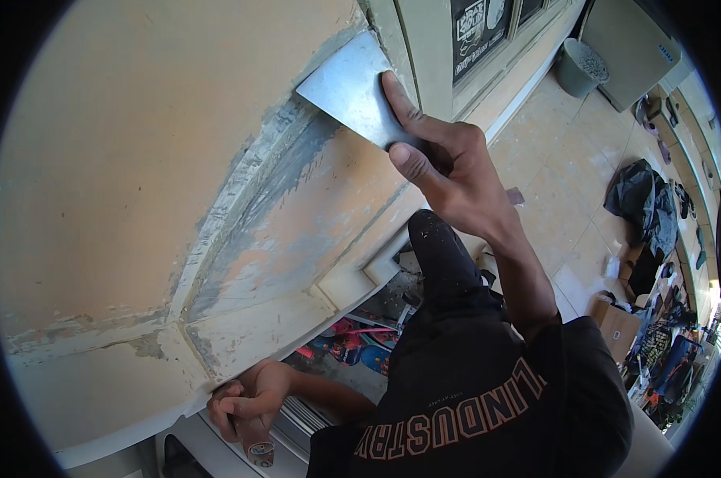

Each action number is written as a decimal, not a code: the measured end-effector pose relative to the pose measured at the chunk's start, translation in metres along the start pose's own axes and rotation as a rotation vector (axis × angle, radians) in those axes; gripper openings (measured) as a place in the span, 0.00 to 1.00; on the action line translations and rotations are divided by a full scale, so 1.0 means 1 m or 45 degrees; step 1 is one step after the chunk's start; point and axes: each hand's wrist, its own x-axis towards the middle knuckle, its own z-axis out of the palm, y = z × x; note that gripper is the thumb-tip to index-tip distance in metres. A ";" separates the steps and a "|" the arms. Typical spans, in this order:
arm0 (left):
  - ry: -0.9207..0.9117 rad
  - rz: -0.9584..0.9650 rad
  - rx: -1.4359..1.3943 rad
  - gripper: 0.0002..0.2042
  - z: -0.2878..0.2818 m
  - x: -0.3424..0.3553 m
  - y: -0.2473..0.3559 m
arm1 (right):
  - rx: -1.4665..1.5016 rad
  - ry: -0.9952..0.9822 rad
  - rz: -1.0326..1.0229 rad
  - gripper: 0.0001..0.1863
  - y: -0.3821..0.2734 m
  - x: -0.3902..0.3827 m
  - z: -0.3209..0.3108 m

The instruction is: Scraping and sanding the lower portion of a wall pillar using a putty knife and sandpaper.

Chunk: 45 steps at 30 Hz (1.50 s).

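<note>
My right hand (448, 175) grips a wide, shiny metal scraper blade (344, 80), which lies against the upper end of a grooved joint smeared with grey filler (233, 187) on the pale peach plastered surface (113, 151). My left hand (249, 402) is low in the view, at the lower cream edge of that surface, its fingers curled round a small brownish object (261, 450) that I cannot make out. My dark-clad knee (436, 247) is just below my right hand.
A tiled floor (551, 191) stretches to the right, with a bucket (579, 68), a grey cabinet (631, 48), black bags (639, 199), a cardboard box (615, 327) and several shoes along its edge. Colourful clutter (348, 342) lies below the surface; a window frame (488, 40) is at the top.
</note>
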 end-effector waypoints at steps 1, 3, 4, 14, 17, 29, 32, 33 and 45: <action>0.019 -0.007 0.013 0.07 0.002 -0.001 0.000 | 0.000 -0.031 0.001 0.29 0.003 0.004 -0.002; 0.033 -0.009 0.012 0.07 0.006 -0.001 0.001 | -0.104 -0.023 -0.063 0.29 0.011 0.006 -0.001; 0.041 -0.015 0.028 0.07 0.007 -0.003 0.002 | -0.101 -0.014 -0.059 0.29 0.012 0.005 -0.003; 0.079 -0.086 -0.029 0.08 0.002 -0.004 0.008 | -0.154 -0.076 0.153 0.30 -0.003 -0.005 -0.001; 0.079 -0.077 -0.024 0.07 0.006 -0.001 0.008 | -0.044 -0.051 0.223 0.29 -0.007 -0.001 -0.002; 0.032 -0.029 0.052 0.09 0.003 -0.003 0.004 | 0.000 0.113 -0.037 0.29 0.010 0.009 0.011; 0.037 -0.062 0.101 0.08 0.003 -0.006 0.008 | -0.013 0.119 -0.102 0.32 0.012 0.008 0.009; 0.024 -0.079 0.150 0.08 0.002 -0.006 0.009 | -0.041 0.023 -0.067 0.34 0.008 0.005 0.009; 0.077 0.000 0.056 0.08 0.001 -0.006 0.005 | -0.009 -0.219 0.070 0.35 -0.012 0.006 0.010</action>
